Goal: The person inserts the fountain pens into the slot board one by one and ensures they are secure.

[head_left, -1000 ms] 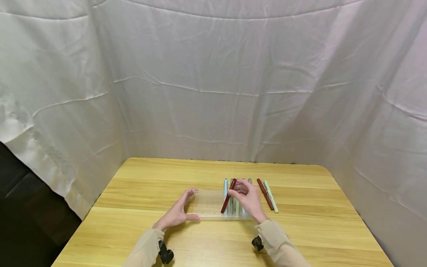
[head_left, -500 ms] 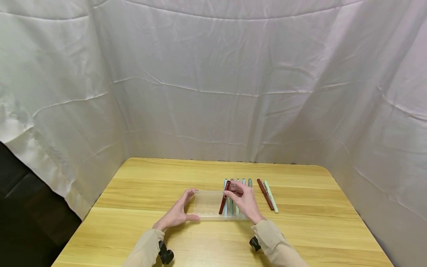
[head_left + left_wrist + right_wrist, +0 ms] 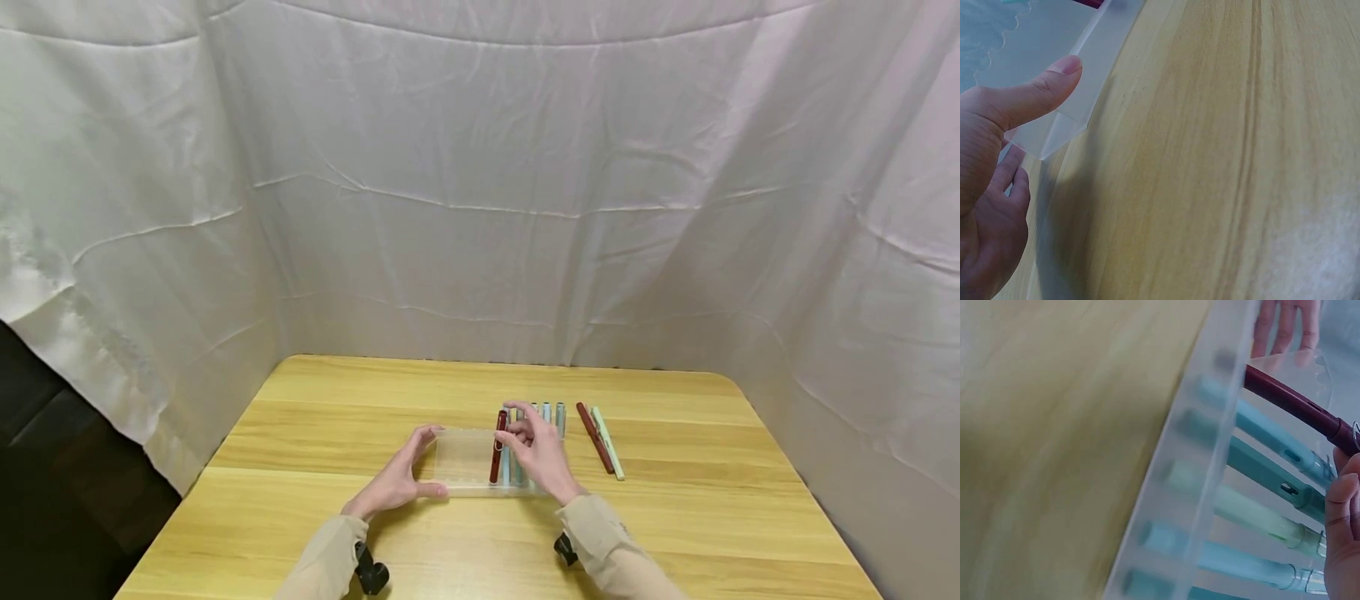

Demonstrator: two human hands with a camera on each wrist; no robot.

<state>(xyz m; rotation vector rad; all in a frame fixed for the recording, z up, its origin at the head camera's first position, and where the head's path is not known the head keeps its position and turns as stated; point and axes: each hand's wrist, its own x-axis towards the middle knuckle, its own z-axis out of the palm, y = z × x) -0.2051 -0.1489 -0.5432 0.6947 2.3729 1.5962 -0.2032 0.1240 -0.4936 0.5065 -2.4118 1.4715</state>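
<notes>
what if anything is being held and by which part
The right hand holds a dark red pen by its cap end. The left hand grips the clear tray by its left end.

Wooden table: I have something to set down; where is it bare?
The table is bare right of the pale green pen, left of the left hand, and between the tray and the curtain, with a smaller patch in front of the tray between the sleeves. Crowded: around the tray's pens, right hand and loose red pen.
</notes>
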